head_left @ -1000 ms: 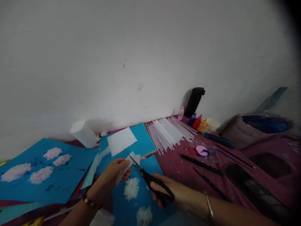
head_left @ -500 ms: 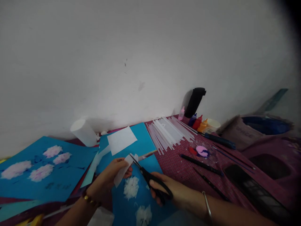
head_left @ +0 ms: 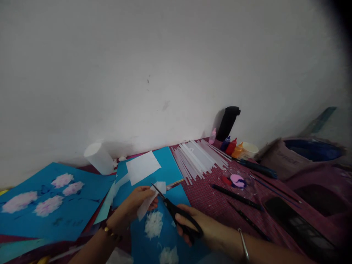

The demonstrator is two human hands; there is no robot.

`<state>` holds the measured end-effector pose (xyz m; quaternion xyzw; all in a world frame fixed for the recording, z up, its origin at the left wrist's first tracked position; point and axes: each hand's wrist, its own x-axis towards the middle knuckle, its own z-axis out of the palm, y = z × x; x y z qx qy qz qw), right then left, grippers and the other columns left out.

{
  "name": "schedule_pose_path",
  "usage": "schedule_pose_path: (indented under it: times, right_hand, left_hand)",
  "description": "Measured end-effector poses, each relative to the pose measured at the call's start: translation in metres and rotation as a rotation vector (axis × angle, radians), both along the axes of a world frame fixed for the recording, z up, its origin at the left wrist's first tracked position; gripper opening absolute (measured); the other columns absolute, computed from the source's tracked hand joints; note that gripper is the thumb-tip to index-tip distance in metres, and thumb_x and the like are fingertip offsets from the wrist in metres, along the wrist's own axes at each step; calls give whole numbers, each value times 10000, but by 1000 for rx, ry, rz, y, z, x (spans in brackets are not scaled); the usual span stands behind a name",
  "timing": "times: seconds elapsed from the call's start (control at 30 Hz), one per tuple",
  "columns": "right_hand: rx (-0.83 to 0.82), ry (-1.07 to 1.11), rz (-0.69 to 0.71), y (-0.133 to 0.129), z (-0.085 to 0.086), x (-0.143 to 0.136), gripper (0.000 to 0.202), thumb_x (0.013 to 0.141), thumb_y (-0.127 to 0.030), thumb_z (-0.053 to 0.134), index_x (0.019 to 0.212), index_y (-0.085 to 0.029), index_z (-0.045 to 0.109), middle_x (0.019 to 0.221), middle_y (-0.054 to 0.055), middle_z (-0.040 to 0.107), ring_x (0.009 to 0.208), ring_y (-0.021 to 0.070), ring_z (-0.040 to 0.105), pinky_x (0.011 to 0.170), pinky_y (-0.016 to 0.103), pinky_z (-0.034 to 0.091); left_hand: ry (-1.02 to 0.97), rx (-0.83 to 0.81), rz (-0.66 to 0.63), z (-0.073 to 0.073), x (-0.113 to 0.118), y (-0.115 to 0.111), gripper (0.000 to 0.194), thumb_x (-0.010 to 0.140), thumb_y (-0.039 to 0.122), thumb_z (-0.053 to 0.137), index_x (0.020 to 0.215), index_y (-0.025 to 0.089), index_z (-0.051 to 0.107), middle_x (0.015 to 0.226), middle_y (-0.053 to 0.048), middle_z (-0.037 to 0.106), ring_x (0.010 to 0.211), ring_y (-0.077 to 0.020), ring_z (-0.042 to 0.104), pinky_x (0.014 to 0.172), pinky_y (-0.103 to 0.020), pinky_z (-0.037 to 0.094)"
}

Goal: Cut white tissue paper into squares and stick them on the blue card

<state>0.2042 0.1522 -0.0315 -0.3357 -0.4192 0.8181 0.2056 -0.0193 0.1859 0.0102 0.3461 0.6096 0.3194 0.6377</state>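
My left hand (head_left: 145,198) pinches a narrow white strip of thin paper (head_left: 144,207), which hangs down below the fingers. Black-handled scissors (head_left: 176,212) are gripped in my right hand (head_left: 192,222), fingers through the loops. Their blades lie across the upper end of the strip, close to my left fingertips. Below the hands, a white crumpled paper flower (head_left: 153,224) rests on a blue sheet (head_left: 180,194), and a second paper flower (head_left: 168,255) is partly cut off by the bottom edge. A white paper square (head_left: 143,167) lies on another blue sheet behind.
At left is a blue sheet with pinkish flowers (head_left: 49,205), beside a white roll (head_left: 99,158). White strips (head_left: 199,158), paint bottles (head_left: 231,146), a paint palette (head_left: 237,180), brushes, a black pen (head_left: 237,197) and a phone (head_left: 298,223) occupy the right. A bucket (head_left: 310,150) stands far right.
The view has tilted slightly, so everything sits a little lower. The upper end of the white strip now spreads out to the right behind the blades; both hands keep their holds.
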Motion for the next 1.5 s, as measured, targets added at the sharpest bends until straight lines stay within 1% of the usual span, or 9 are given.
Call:
schedule_pose_path:
  times: [0.4,0.73,0.8,0.9,1.0,1.07,1.17,1.27,1.5]
  right_hand:
    - [26,-86,-17,-1,11,-2,609,654,-658,687,953,-171,477,642,-72,508,457,41,445,445,200,307]
    - [107,-187,50,-3,27,1,670,666,-603,701,1122,-171,469,726,-50,508,530,58,468,525,226,337]
    - [79,-119,-1,0,28,5,634,655,-611,705,1058,-169,494,713,-44,523,535,66,470,519,227,324]
    - [-76,35,-128,7,25,13,586,659,-658,663,948,-173,504,700,-31,548,546,86,495,521,238,343]
    - [-244,101,-88,11,19,18,588,648,-667,663,913,-160,525,694,-17,566,544,97,515,535,252,371]
    - [-265,114,-48,10,13,19,596,629,-665,686,883,-150,529,698,-10,576,542,95,521,537,251,379]
    - [-215,100,-70,7,8,17,600,634,-674,685,886,-163,496,702,-17,584,531,93,526,524,246,385]
    - [-111,54,-41,4,10,16,580,673,-653,676,933,-178,470,704,-29,577,510,80,511,504,227,360]
    - [97,-130,79,3,41,13,589,669,-611,694,996,-151,522,719,-30,516,533,57,469,500,210,298]
  left_hand:
    - [-7,4,-31,-2,4,1,259,609,353,765,694,151,628,592,-1,639,534,-129,576,570,-252,474]
    - [73,17,-7,-4,5,6,313,638,444,741,687,155,632,634,-16,638,592,-155,589,618,-284,482]
    - [86,40,-18,-1,2,7,301,655,444,721,655,161,618,625,-7,625,556,-140,565,563,-259,450]
    - [97,81,-39,4,-7,9,289,668,418,700,583,172,575,554,22,571,491,-111,498,495,-230,383]
    - [87,103,-54,4,-17,9,252,656,354,701,557,178,550,512,38,536,469,-97,449,480,-220,349]
    - [78,108,-51,1,-21,8,228,652,329,701,570,180,550,520,42,538,472,-93,438,485,-217,344]
    - [75,102,-34,-5,-24,7,222,655,356,706,618,185,571,546,40,551,482,-102,452,495,-228,354]
    - [83,101,-14,-7,-23,5,255,650,402,706,603,195,565,543,37,546,485,-117,463,499,-242,365]
    - [79,82,-23,-7,-20,5,255,644,389,711,626,191,551,552,31,582,473,-110,478,506,-239,382]
